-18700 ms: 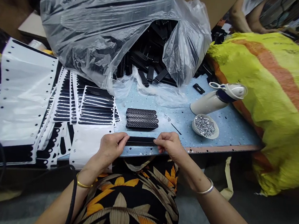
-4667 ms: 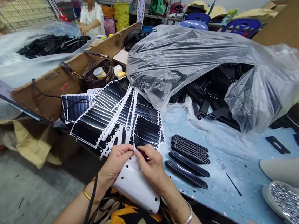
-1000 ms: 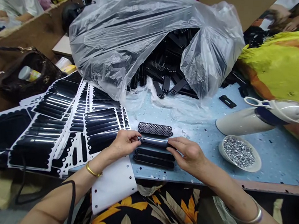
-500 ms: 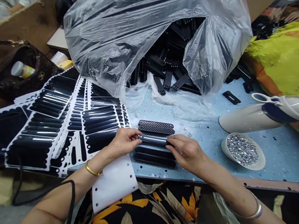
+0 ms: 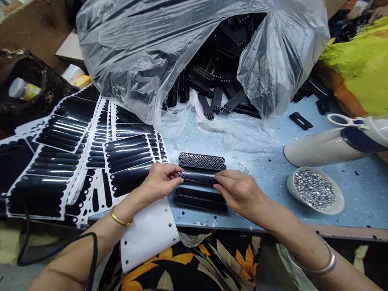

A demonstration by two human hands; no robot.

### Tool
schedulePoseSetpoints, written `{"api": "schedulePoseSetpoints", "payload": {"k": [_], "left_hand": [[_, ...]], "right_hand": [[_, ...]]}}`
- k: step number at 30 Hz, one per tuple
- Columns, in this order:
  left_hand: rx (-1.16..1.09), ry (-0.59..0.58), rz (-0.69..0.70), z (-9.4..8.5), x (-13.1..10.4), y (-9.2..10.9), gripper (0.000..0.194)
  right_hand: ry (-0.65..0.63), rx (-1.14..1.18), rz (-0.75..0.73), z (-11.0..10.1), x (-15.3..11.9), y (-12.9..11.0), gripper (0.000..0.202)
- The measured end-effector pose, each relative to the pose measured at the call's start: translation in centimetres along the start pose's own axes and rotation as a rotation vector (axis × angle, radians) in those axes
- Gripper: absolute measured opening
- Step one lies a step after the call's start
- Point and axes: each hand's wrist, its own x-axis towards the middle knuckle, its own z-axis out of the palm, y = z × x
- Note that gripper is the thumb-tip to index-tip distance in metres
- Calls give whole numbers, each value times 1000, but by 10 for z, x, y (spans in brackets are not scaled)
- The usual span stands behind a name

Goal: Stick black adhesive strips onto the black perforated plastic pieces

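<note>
A glossy black strip [image 5: 198,179] with rounded ends lies level between my hands. My left hand [image 5: 160,181] pinches its left end, near a small hole. At the other end, the fingers of my right hand [image 5: 239,192] close on it. Just beyond are two black plastic bars with a lattice pattern [image 5: 202,161]. On the near side rest two smooth black plastic bars [image 5: 201,199], side by side on the blue table [image 5: 260,170]. Sheets of black stickers [image 5: 129,162] are spread to the left of my left hand. Whatever lies under the strip is hidden.
A large plastic bag [image 5: 138,44] full of black plastic parts [image 5: 217,83] stands at the back. To the right are a bowl of small shiny pieces [image 5: 315,189] and a white bottle [image 5: 324,144]. A handbag [image 5: 28,88] sits at left; a yellow sack [image 5: 386,68] lies back right.
The glare on the black strip has dulled, and the strip appears slightly turned or lowered between my fingers. Both hands keep their grip. The whole view has shifted a little.
</note>
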Motion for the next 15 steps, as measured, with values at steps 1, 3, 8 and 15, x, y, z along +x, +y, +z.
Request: {"api": "schedulePoseSetpoints", "payload": {"k": [1, 3, 8, 15], "left_hand": [[-2, -1, 1, 0, 0, 0, 26], [-5, -3, -2, 0, 0, -1, 26], [-6, -6, -23, 0, 0, 1, 25], [-23, -1, -38, 0, 0, 1, 23]], "right_hand": [[-2, 3, -1, 0, 0, 0, 20], [-3, 11, -4, -1, 0, 0, 21], [10, 32, 13, -2, -1, 0, 20], [-8, 58, 14, -1, -1, 3, 19]]}}
